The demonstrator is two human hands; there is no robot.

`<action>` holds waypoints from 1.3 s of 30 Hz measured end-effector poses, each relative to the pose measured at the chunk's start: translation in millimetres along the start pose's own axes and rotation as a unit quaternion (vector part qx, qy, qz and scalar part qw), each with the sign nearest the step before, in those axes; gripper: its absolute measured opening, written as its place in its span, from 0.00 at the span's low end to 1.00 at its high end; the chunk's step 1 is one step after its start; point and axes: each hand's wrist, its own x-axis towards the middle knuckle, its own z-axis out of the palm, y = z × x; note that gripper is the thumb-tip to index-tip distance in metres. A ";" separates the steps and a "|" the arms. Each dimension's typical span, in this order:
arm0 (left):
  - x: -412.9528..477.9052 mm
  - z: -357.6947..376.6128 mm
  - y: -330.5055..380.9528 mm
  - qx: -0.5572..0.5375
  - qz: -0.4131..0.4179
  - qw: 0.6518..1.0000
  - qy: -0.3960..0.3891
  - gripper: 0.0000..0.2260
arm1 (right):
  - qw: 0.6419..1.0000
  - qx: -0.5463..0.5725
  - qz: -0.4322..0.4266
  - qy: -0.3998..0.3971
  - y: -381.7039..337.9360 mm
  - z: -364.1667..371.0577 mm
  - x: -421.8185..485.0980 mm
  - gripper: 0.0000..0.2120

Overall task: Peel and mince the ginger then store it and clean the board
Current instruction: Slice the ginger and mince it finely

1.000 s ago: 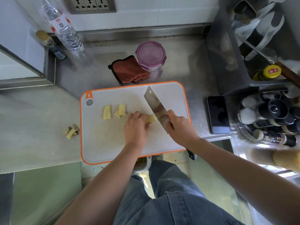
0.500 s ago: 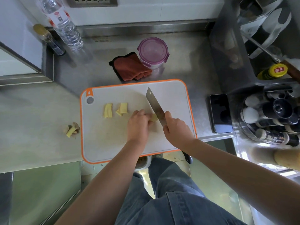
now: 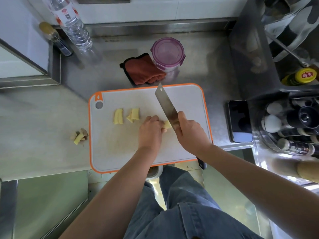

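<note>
Left grip (image 3: pixel 151 131) curls over the ginger piece (image 3: pixel 167 124), hiding most of it; right grip (image 3: pixel 189 133) clasps the cleaver (image 3: pixel 166 106), blade running away and leftward, handle mostly hidden.

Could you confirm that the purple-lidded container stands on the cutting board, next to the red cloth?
Not quite: the purple-lidded container stands on the steel counter beyond the cutting board, next to the red cloth, as the head view shows.

Yellow cap (image 3: pixel 304 75) on sauce bottle, right rack: red tag w/ 2 Chinese chars, approx. 海天. Water bottle (image 3: pixel 69 16) label: QR-type code, txt too blurry. Spice jars (image 3: pixel 293 147): labels illegible.
</note>
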 end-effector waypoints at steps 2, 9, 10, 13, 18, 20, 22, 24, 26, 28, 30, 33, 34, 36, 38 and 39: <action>-0.3 -0.7 0.8 -0.010 -0.005 1.000 0.005 0.10 | 1.000 -0.015 0.003 -0.010 -0.9 1.6 -1.1 0.07; -0.6 0.0 -1.0 -0.018 -0.003 1.000 0.010 0.09 | 0.999 -0.014 0.025 -0.035 0.1 -1.0 -14.2 0.09; -0.3 0.4 -1.2 -0.019 -0.003 1.000 0.012 0.09 | 0.999 -0.013 0.023 -0.037 0.0 -1.0 -14.7 0.09; 1.1 -0.1 -0.6 -0.025 0.002 1.000 0.011 0.08 | 0.999 -0.007 0.021 -0.040 -0.7 0.0 -12.7 0.07; 2.5 2.4 -1.3 -0.023 0.008 1.000 0.012 0.05 | 0.999 0.003 0.028 -0.046 3.0 8.3 -7.3 0.05; 2.4 4.3 -2.7 -0.014 0.009 1.000 0.015 0.05 | 0.999 0.003 0.029 -0.034 4.5 16.7 -5.2 0.05; 3.0 4.4 -3.9 -0.013 0.011 1.000 0.014 0.05 | 0.999 0.008 0.030 -0.015 5.7 23.3 -2.1 0.05; 3.8 3.9 -4.0 -0.014 0.010 1.000 0.009 0.05 | 0.999 0.018 0.028 -0.001 4.9 24.6 3.5 0.04; 4.0 3.0 -3.0 -0.014 0.006 1.000 0.004 0.06 | 0.999 0.029 0.023 0.009 1.9 22.5 11.8 0.03; 3.3 1.8 -2.4 -0.017 0.001 1.000 0.005 0.06 | 0.999 0.036 0.021 0.018 -0.4 18.4 18.3 0.04; 2.9 0.5 -1.9 -0.024 0.002 1.000 0.011 0.07 | 0.998 0.042 0.018 0.035 0.6 12.4 19.4 0.05; 2.8 -0.2 -1.7 -0.015 0.003 1.000 0.007 0.09 | 0.999 0.030 0.001 0.028 4.6 4.1 11.4 0.04; 2.7 -0.2 -1.7 -0.016 0.002 1.000 0.007 0.10 | 1.000 0.021 -0.003 0.014 4.7 2.6 8.3 0.04; 2.1 -0.5 -1.0 -0.024 -0.002 1.000 0.010 0.11 | 1.000 0.008 -0.005 -0.007 4.1 3.3 5.0 0.04; 1.5 -0.7 -0.8 -0.028 -0.002 1.000 0.012 0.11 | 1.000 0.004 -0.002 -0.015 3.5 5.1 2.8 0.05; 1.3 -0.5 -1.0 -0.031 -0.001 0.999 0.014 0.11 | 1.000 0.001 0.001 -0.016 3.3 5.8 1.3 0.04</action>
